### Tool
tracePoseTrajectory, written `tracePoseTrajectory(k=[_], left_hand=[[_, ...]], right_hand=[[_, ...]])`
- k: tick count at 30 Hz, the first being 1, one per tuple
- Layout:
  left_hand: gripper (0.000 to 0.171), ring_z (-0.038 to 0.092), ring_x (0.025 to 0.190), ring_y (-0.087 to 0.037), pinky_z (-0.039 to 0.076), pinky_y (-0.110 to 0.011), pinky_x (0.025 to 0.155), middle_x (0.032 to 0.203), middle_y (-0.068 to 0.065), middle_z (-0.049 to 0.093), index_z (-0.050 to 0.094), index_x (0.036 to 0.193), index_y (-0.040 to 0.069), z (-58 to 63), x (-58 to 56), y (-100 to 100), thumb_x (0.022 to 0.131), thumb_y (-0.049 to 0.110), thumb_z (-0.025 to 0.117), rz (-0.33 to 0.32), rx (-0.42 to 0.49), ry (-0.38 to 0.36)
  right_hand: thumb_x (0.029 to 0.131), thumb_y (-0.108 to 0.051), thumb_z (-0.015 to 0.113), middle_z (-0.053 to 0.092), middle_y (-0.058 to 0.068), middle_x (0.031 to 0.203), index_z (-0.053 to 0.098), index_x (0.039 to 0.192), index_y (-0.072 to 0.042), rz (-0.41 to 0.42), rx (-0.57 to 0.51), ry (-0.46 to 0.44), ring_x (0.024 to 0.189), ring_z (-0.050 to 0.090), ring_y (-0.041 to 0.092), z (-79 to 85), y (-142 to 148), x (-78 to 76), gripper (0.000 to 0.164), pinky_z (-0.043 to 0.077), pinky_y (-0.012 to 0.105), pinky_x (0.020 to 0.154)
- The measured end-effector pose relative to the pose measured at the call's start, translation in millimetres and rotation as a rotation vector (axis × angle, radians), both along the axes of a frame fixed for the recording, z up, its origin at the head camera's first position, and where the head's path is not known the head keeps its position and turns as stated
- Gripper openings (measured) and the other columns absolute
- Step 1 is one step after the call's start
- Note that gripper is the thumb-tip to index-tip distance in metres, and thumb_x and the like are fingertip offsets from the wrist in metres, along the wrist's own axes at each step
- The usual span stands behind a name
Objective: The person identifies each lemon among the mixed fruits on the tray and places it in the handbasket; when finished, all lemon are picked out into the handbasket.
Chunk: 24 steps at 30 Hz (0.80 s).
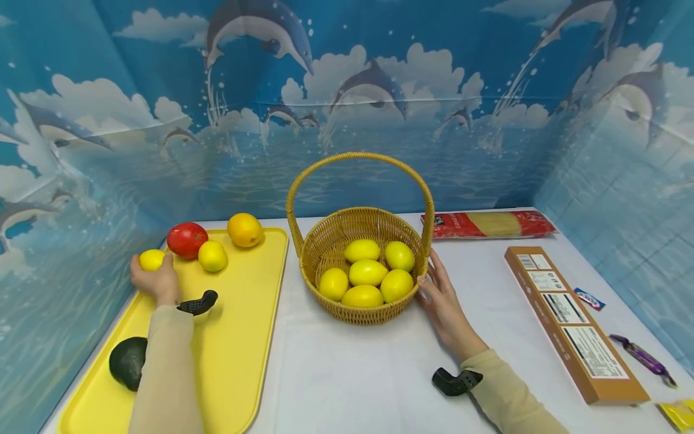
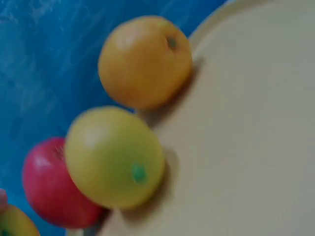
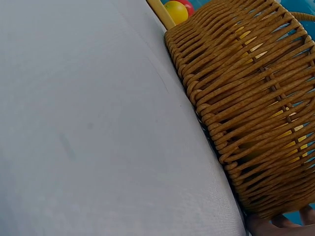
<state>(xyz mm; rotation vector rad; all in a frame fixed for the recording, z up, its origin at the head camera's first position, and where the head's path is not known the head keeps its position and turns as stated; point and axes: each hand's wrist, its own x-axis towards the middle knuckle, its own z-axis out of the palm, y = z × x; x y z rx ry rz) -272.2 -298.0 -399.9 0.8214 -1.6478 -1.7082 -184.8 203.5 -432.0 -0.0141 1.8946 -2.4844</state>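
Head view: a wicker basket [image 1: 360, 265] holding six lemons [image 1: 367, 272] stands mid-table. Left of the basket lies a yellow tray [image 1: 249, 325]. At the tray's far left corner the left hand [image 1: 154, 280] grips a small lemon [image 1: 151, 260], fingers curled around it. Beside that lemon sit a tomato [image 1: 187, 240], another lemon [image 1: 212, 256] and an orange [image 1: 245, 229]; an avocado [image 1: 129, 362] lies nearer. The right hand [image 1: 441, 295] rests open, fingers straight against the basket's right wall, seemingly steadying it. Right of the basket lie a brown box [image 1: 575, 325] and a noodle packet [image 1: 488, 225].

Pasta packet [image 1: 490, 224], brown box [image 1: 575, 323], candies [image 1: 643, 356]
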Motion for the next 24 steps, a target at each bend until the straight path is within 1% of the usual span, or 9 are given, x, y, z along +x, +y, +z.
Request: tracePoseTrajectory(k=[4,8,10,12,14,16,18,21,24], left_hand=[[0.073,0.025,0.13,-0.009,0.031,-0.015,0.098,0.148,0.003,0.02,0.021,0.148,0.019,30.2,9.1,17.9,0.089,0.014,0.064,-0.063,0.135,0.243],[0.066,0.035,0.125,-0.016,0.041,-0.026,0.094,0.141,-0.001,0.031,0.033,0.142,0.016,70.2,22.7,44.8,0.086,0.005,0.067,-0.191,0.194,0.476],[0.062,0.04,0.122,-0.021,0.045,-0.029,0.09,0.138,-0.004,0.035,0.041,0.138,0.014,89.8,33.3,60.4,0.084,0.002,0.068,-0.279,0.188,0.541],[0.06,0.042,0.12,-0.025,0.048,-0.03,0.086,0.138,-0.006,0.035,0.045,0.137,0.013,105.7,45.8,76.6,0.084,0.001,0.069,-0.404,0.16,0.583],[0.058,0.042,0.119,-0.028,0.049,-0.029,0.084,0.139,-0.009,0.035,0.047,0.137,0.012,115.8,57.8,93.8,0.084,0.001,0.068,-0.544,0.112,0.599],[0.057,0.042,0.118,-0.03,0.049,-0.028,0.084,0.139,-0.01,0.035,0.048,0.137,0.011,119.1,66.5,112.0,0.085,-0.001,0.067,-0.665,0.038,0.604],[0.056,0.042,0.118,-0.031,0.048,-0.029,0.086,0.139,-0.011,0.037,0.049,0.137,0.01,116.1,71.5,130.3,0.085,-0.002,0.066,-0.748,-0.035,0.601],[0.057,0.046,0.116,-0.03,0.048,-0.031,0.087,0.138,-0.011,0.04,0.048,0.137,0.007,103.9,74.4,158.9,0.084,-0.007,0.065,-0.835,-0.134,0.588],[0.059,0.048,0.117,-0.026,0.049,-0.033,0.086,0.14,-0.007,0.04,0.047,0.139,0.008,87.8,70.3,185.2,0.084,-0.002,0.067,-0.97,-0.183,0.511]], right_hand=[[0.099,-0.015,0.047,0.001,0.001,0.155,0.013,0.15,-0.039,0.013,-0.003,0.013,0.138,0.011,0.024,0.6,0.2,0.2,0.066,0.018,0.054,0.106],[0.099,-0.014,0.046,0.002,0.001,0.155,0.012,0.15,-0.037,0.014,-0.001,0.02,0.138,0.012,0.023,0.9,0.1,1.6,0.065,0.018,0.054,0.106],[0.099,-0.014,0.046,0.003,0.001,0.155,0.012,0.15,-0.037,0.013,-0.001,0.019,0.138,0.012,0.023,1.0,0.3,2.0,0.065,0.018,0.054,0.106],[0.1,-0.014,0.046,0.002,0.001,0.155,0.012,0.15,-0.037,0.012,0.001,0.018,0.138,0.011,0.023,0.9,0.6,2.2,0.065,0.017,0.054,0.106],[0.1,-0.014,0.046,0.002,0.0,0.155,0.012,0.15,-0.038,0.011,-0.001,0.017,0.138,0.011,0.023,1.0,1.1,2.0,0.065,0.018,0.053,0.106],[0.1,-0.014,0.046,0.002,0.0,0.155,0.013,0.15,-0.038,0.008,-0.002,0.016,0.138,0.012,0.023,0.6,1.7,1.6,0.065,0.018,0.053,0.106],[0.099,-0.014,0.046,0.002,0.0,0.155,0.014,0.15,-0.039,0.005,-0.004,0.019,0.138,0.012,0.023,0.0,2.2,1.0,0.065,0.019,0.053,0.106],[0.099,-0.014,0.046,0.002,0.0,0.155,0.014,0.15,-0.039,0.006,-0.006,0.02,0.138,0.012,0.023,-0.6,2.2,0.8,0.065,0.019,0.054,0.106],[0.099,-0.015,0.046,0.002,0.001,0.155,0.013,0.15,-0.039,0.011,-0.003,0.02,0.138,0.011,0.024,-0.8,2.4,0.3,0.065,0.018,0.055,0.105]])
